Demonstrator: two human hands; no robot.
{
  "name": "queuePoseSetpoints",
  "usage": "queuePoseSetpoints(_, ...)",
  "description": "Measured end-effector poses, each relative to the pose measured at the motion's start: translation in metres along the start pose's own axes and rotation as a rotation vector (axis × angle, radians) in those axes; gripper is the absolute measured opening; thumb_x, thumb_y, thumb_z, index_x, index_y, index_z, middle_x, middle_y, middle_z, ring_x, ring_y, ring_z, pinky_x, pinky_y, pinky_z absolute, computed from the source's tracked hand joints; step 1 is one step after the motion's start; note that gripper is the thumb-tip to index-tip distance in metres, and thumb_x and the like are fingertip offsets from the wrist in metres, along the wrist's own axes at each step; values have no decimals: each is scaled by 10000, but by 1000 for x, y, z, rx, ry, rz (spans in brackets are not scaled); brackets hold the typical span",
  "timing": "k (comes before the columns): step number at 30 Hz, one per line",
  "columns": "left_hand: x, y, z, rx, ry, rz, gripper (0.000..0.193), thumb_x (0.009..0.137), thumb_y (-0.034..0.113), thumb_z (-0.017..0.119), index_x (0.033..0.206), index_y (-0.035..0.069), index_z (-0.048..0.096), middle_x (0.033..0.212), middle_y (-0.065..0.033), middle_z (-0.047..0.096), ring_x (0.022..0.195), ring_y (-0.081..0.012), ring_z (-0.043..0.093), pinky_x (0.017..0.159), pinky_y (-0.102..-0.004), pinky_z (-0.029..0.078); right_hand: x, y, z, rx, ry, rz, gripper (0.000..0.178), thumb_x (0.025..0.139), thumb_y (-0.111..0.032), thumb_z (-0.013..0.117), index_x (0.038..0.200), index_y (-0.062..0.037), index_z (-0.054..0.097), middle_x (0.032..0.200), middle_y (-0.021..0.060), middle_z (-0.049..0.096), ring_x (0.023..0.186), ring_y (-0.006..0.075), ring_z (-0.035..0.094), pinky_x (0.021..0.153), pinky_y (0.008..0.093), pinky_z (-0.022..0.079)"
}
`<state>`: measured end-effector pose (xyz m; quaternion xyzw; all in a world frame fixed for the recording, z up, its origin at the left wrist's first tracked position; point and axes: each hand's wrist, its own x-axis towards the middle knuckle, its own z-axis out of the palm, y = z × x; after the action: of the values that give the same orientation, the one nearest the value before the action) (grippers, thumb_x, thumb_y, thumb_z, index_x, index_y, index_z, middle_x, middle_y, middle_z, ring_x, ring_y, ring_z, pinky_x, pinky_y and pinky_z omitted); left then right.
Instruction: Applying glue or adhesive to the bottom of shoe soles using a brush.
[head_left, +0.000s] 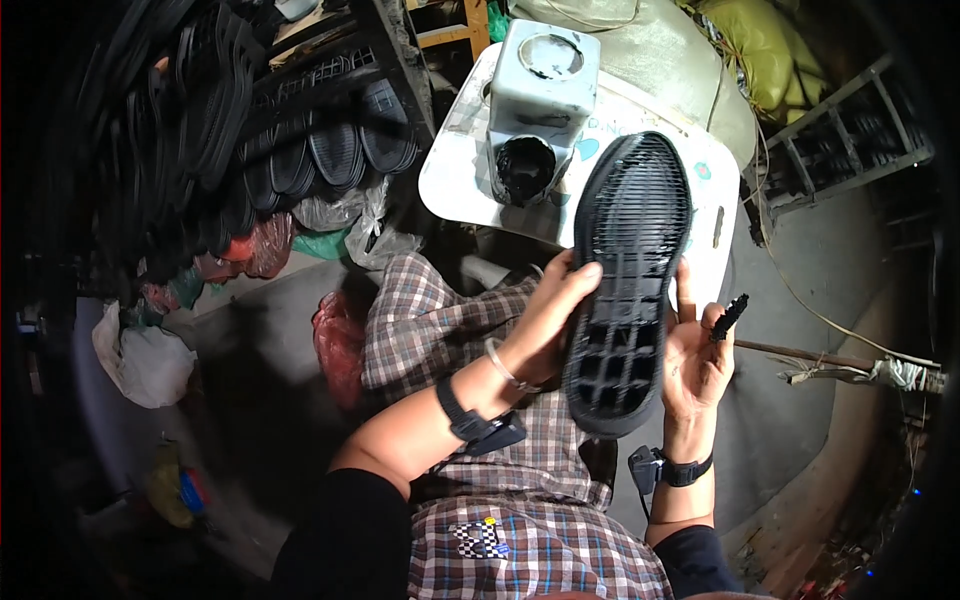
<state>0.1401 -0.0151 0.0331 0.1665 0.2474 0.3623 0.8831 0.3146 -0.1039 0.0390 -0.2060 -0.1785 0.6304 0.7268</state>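
A black shoe sole (pixel 630 260) is held up before me, ribbed at its far end and divided into open cells at its near end. My left hand (pixel 555 305) grips its left edge, thumb on the upper face. On the other side my right hand (pixel 695 360) has its palm turned up, with fingers at the sole's right edge. Between its fingers is a small brush (pixel 730 317), its head caked in black; its handle is mostly hidden. Beyond the sole stands a grey-white container (pixel 545 85) with a round opening (pixel 525 170) coated in wet black.
The container rests on a small white table (pixel 455 180). Racks of stacked black soles (pixel 335 150) fill the left. Plastic bags (pixel 155 360) lie on the floor there. At right are a metal rack (pixel 850 135), a wooden stick (pixel 800 353) and a loose cord. Large sacks (pixel 660 50) stand behind.
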Motion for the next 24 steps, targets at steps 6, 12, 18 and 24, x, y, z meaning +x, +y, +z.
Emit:
queuePoseSetpoints(6, -77, 28, -48, -289, 95, -115, 417, 957, 310, 483, 1243, 11, 537, 1086, -106, 653, 906, -172, 662, 818, -299, 544, 52, 29, 32, 147, 92, 155, 464, 964, -411, 534, 1261, -54, 511, 1245, 120, 579, 1127, 242, 570, 961, 425, 464)
queuePoseSetpoints(12, -148, 83, -76, -322, 258, 100, 449, 964, 404, 431, 1121, 33, 630, 988, -107, 681, 867, -215, 661, 828, -337, 530, 169, 71, -13, -1480, 159, -231, 344, 964, -327, 583, 982, 16, 601, 817, 80, 657, 685, 160, 591, 645, 308, 476)
queuePoseSetpoints(18, -185, 98, -153, 66, 208, 435, 408, 953, 346, 460, 1124, 13, 624, 1014, -112, 674, 885, -208, 655, 821, -342, 526, 206, 87, -20, -2038, -111, -267, 300, 914, -300, 622, 878, -3, 628, 710, 184, 638, 677, 310, 638, 648, 401, 488)
queuePoseSetpoints(24, -227, 127, -163, 92, 373, 592, 435, 916, 349, 518, 1169, 10, 619, 1066, -131, 685, 914, -230, 669, 843, -357, 525, 211, 89, -16, -2122, -5, -63, 346, 917, -346, 579, 915, -5, 638, 747, 176, 676, 765, 337, 673, 701, 431, 504)
